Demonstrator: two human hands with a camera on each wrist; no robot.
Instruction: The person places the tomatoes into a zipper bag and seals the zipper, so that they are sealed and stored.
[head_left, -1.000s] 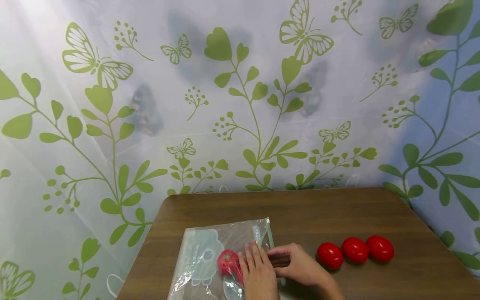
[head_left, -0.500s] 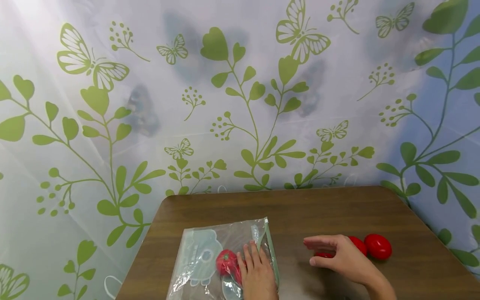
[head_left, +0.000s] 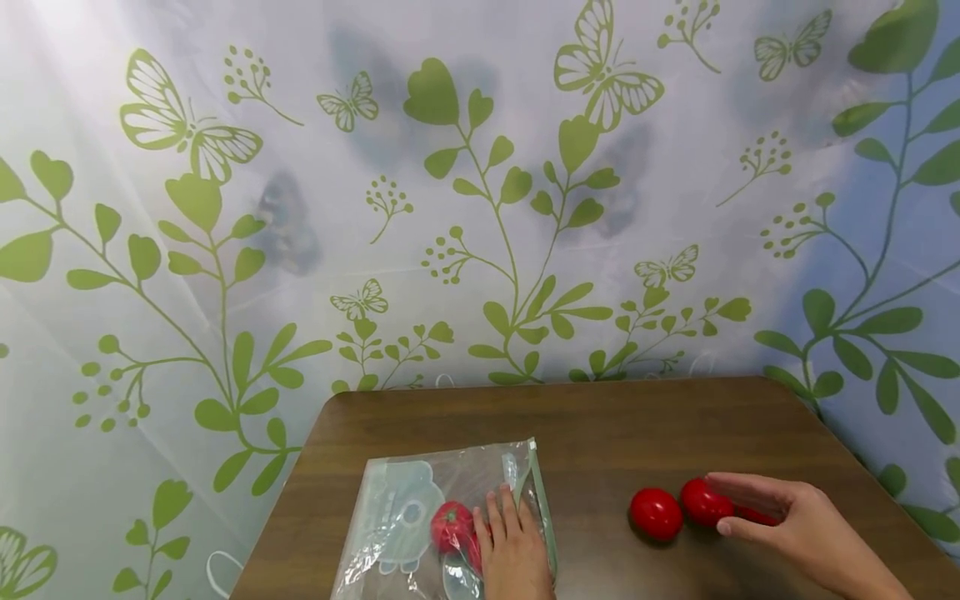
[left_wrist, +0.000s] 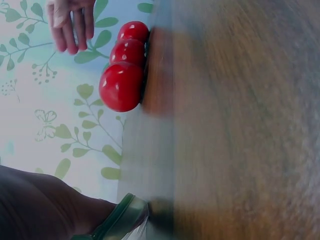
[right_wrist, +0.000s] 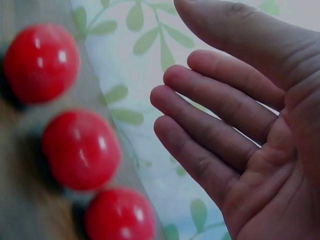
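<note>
My left hand (head_left: 513, 546) lies with straight fingers on a clear zip bag (head_left: 405, 521) with a pale blue cartoon print and a green zip edge (head_left: 543, 508). A red tomato (head_left: 452, 527) shows inside, with more red partly hidden under that hand. To the right, three shiny red tomatoes stand in a row: the left one (head_left: 656, 514), the middle one (head_left: 705, 502) and the right one (head_left: 756, 517), mostly covered by my right hand (head_left: 813, 525). That hand is held out with fingers extended and thumb apart; in the right wrist view its palm (right_wrist: 270, 170) holds nothing.
A brown wooden table (head_left: 600, 425) carries everything. Behind it hangs a pale curtain (head_left: 480, 208) with green leaves and butterflies. A white loop (head_left: 222, 571) hangs by the table's left edge.
My right hand has left the bag's zip edge and moved right, past the left tomato to the right end of the row. The left hand has stayed on the bag.
</note>
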